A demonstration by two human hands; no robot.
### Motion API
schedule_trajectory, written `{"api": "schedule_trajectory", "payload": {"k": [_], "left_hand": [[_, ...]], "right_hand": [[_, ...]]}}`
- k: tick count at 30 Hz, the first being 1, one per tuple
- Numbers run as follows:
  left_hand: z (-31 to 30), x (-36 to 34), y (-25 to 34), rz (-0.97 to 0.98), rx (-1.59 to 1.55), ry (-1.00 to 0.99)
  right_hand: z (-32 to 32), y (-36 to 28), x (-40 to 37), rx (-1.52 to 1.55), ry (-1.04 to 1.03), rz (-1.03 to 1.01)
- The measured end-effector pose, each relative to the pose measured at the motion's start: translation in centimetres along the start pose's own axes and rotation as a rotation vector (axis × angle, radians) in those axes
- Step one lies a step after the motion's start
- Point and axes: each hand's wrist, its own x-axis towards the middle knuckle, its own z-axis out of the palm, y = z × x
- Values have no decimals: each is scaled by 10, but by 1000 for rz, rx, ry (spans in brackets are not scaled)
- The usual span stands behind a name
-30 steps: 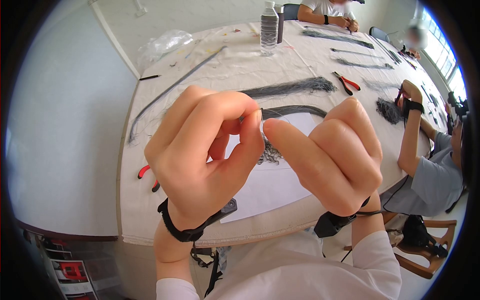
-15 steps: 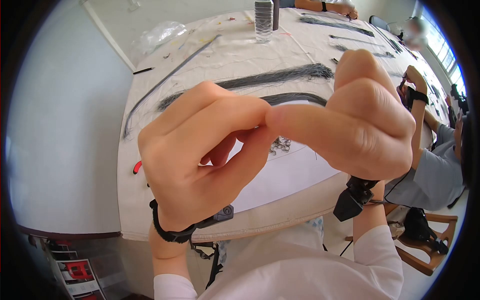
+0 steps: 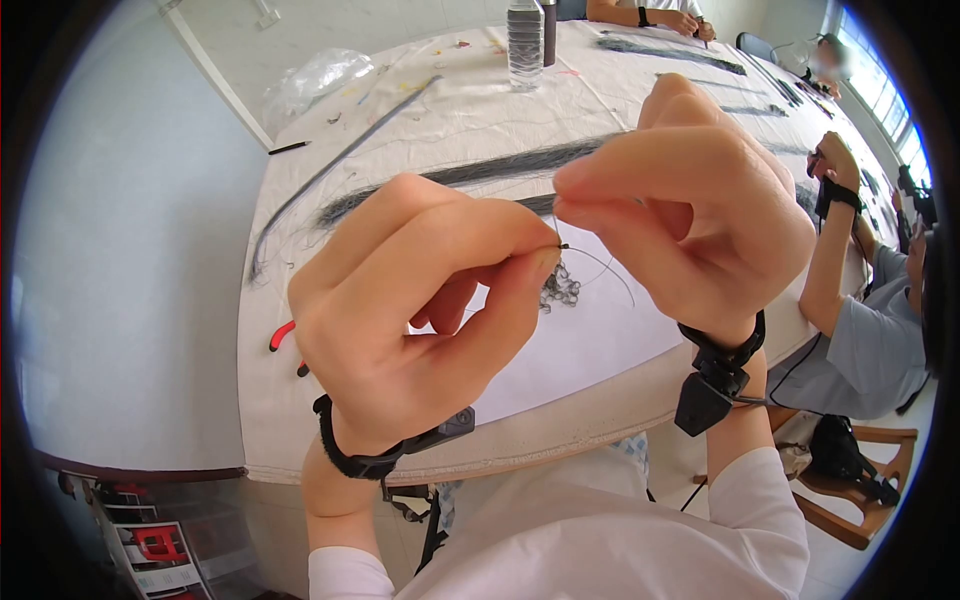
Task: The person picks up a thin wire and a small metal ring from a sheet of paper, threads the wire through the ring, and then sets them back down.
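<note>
My left hand (image 3: 430,300) is closed in a pinch on a thin wire (image 3: 606,266). A small dark twist or knot in it shows just past the fingertips, and a loose end curves away to the right. Above it, my right hand (image 3: 700,200) pinches thumb to forefinger, and a fine strand runs from its tips down to the dark twist. Below the hands a pile of small curled wire loops (image 3: 562,290) lies on a white sheet of paper (image 3: 570,350). Behind my hands stretches a long bundle of dark grey wire-like strands (image 3: 480,172), with another partly hidden.
Red-handled pliers (image 3: 283,336) lie left of my left hand, partly covered. Farther back are a water bottle (image 3: 525,45), a plastic bag (image 3: 325,75), a black pen (image 3: 289,147) and a thin grey bundle (image 3: 345,150). Another person (image 3: 860,330) sits at right; someone's hands (image 3: 690,24) work at the far end.
My right hand has moved up and away from my left fingertips, which it was touching. The dark twist and the wire's loose end have come into view between the hands.
</note>
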Motion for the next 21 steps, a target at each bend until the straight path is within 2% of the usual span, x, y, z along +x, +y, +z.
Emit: {"api": "schedule_trajectory", "payload": {"k": [2,10,21], "left_hand": [[-1,0,-1,11,-12,8],[-3,0,-3,44,8,52],[-5,-2,-1,122,62,108]], "right_hand": [[-1,0,1,16,6,13],[-4,-3,-1,46,-11,-148],[2,-4,-2,32,-59,-163]]}}
